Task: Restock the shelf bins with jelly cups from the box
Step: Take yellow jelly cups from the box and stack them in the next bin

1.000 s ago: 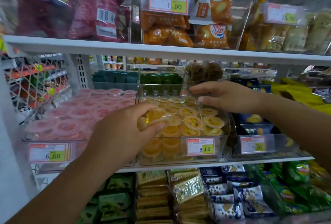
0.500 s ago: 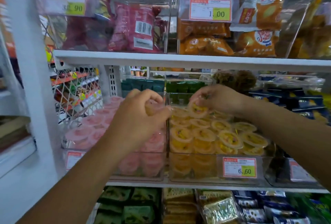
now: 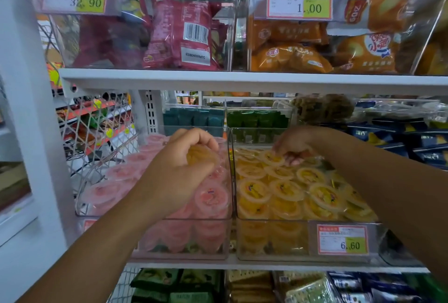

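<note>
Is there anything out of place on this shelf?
The left hand holds a yellow cup in front of the pink bin, where it would not belong. Cups in the yellow bin lie tilted and overlapping, not in neat rows.

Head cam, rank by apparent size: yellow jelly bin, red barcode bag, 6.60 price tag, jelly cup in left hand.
1. yellow jelly bin
2. red barcode bag
3. 6.60 price tag
4. jelly cup in the left hand; fingers partly cover it, so its full size is unsure, but it looks smallest.
</note>
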Demonstrator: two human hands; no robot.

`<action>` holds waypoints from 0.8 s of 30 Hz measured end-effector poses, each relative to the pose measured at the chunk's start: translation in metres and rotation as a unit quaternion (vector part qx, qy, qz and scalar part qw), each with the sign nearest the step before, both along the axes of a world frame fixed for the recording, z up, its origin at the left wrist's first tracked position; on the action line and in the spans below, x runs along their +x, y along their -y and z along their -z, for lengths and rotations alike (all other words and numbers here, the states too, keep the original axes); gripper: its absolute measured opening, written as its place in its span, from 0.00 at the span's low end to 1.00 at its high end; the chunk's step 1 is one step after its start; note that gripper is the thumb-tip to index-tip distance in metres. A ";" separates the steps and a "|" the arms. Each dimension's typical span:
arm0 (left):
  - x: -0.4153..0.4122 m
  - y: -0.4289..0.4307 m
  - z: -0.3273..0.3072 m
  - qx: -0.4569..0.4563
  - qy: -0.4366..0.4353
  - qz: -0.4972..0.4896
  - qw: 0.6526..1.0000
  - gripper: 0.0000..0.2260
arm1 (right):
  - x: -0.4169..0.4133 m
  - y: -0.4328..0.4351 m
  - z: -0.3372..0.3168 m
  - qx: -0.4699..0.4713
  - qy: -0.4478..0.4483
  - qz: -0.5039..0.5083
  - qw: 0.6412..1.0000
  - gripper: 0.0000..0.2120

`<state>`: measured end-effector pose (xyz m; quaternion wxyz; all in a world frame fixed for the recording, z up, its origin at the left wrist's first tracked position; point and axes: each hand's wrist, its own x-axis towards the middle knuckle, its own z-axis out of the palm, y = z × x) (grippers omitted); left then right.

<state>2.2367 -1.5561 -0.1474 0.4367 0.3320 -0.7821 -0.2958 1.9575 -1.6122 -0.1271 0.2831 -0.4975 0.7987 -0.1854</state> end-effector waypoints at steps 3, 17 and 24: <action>-0.010 0.003 0.005 -0.039 0.010 0.024 0.999 0.12 | 0.001 -0.009 -0.002 0.010 -0.024 -0.025 0.999 0.10; -0.069 0.010 0.006 -0.191 0.093 0.046 0.976 0.16 | 0.031 -0.066 -0.038 -0.023 0.272 -0.163 0.948 0.05; -0.047 0.039 0.016 -0.155 0.312 0.013 0.937 0.25 | -0.037 -0.043 -0.029 -0.091 -0.139 0.018 0.986 0.07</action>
